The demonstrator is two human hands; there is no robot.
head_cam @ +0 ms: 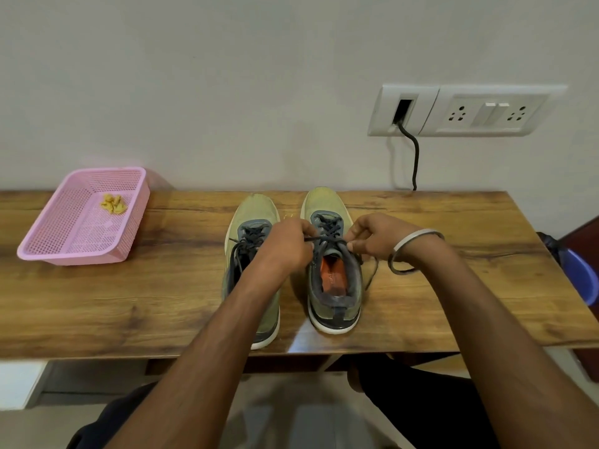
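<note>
Both hands on the dark lace of the right-side shoe (mid-table, beside its pair). Left hand pinches one end, right hand pinches the other, lace taut between them.

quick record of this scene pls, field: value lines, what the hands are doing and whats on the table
activity: handling the dark lace of the shoe with the orange insole
left hand: pinches one lace end
right hand: pinches the other end
other shoe: beside it, partly under the left forearm
surface: wooden table
also: pink basket holding yellow bits
</note>
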